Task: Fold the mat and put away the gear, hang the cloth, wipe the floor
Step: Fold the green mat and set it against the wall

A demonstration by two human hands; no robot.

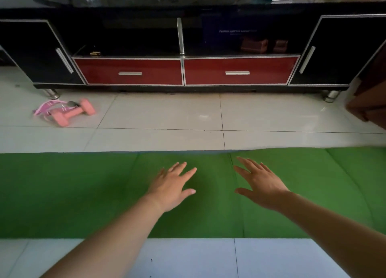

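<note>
A green mat (83,194) lies flat across the tiled floor, spanning the whole width of the view, with faint fold creases in it. My left hand (173,185) hovers over its middle, palm down, fingers spread, holding nothing. My right hand (261,183) is beside it to the right, also palm down and spread over the mat. A pink dumbbell (72,112) lies on the tiles at the far left, touching a pink strap or rope (47,107) bundled behind it. I see no cloth.
A long black TV cabinet (188,35) with two red drawers (129,72) stands along the far side, on short metal legs. A brown wooden furniture edge (369,106) juts in at the right. White floor tiles (167,119) separate mat and cabinet.
</note>
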